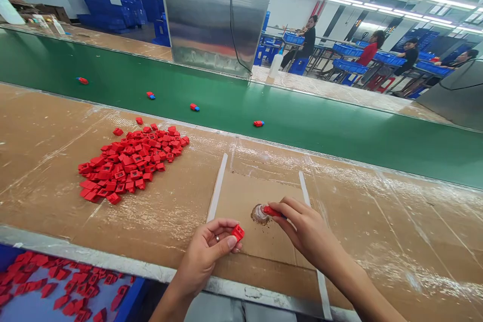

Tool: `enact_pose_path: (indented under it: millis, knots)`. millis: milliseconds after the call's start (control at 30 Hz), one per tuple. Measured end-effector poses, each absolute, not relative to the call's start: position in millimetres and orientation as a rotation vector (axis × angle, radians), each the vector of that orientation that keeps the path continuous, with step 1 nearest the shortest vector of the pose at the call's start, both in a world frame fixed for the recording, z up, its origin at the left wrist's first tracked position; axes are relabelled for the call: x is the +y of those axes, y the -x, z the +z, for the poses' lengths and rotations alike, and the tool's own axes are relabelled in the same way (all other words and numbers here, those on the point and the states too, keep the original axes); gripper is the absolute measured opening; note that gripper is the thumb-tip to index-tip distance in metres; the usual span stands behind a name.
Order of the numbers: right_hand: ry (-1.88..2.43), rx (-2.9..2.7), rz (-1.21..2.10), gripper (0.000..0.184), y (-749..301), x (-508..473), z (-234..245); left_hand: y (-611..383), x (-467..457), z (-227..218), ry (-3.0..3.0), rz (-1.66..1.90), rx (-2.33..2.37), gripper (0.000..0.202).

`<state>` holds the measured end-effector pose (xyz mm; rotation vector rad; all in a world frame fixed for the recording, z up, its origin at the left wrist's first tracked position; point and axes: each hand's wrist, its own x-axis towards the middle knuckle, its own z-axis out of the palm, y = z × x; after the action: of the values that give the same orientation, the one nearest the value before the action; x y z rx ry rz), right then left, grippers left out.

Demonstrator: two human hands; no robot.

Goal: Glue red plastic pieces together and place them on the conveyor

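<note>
Between the thumb and fingers of my left hand [211, 244] is a small red plastic block [238, 232], its recessed square end facing up. My right hand [302, 219] pinches another red plastic piece [270, 211]; a dark or blue end shows by the fingertips, mostly hidden. That piece's tip is at a round whitish patch [259, 214] with brown crumbs around its rim; whether it touches cannot be made out. Beneath both hands lies a cardboard sheet [241, 191] with white tape strips at its sides. Left of my hands spreads a heap of red blocks [132, 161].
Behind the cardboard-covered bench runs a green conveyor belt [226, 105] carrying several small red-and-blue pieces [194, 107]. A blue bin [138, 294] of red blocks sits below the bench edge at lower left. Beyond the belt stand a metal panel [215, 25], a white bottle [276, 64] and several people.
</note>
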<state>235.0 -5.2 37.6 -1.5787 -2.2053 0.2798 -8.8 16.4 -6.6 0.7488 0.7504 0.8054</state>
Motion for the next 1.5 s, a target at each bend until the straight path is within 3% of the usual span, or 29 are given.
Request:
enact_pose_path:
  millis: [200,433,600,1067,1500]
  knots:
    - [1.572,-1.884,0.312,0.018,-236.2,-13.9,53.7,-1.6,13.4,-5.7,-0.792,0.767,0.711,0.029]
    - [1.430,-1.348,0.815,0.022,-197.4,-52.6,33.2,-15.0,7.2,-7.8,-0.818,0.729,0.689,0.032]
    - [1.374,-1.178,0.979,0.022,-181.6,-59.6,13.1,-14.2,6.8,-9.3,-0.821,0.747,0.650,0.030]
    - [1.380,-1.233,1.017,0.024,-180.7,-63.4,1.8,-15.0,5.1,-6.7,-0.811,0.697,0.692,0.034]
    - [1.450,-1.493,0.794,0.019,-179.2,-64.9,-6.8,-17.0,2.1,-0.8,-1.030,0.709,0.737,0.019]
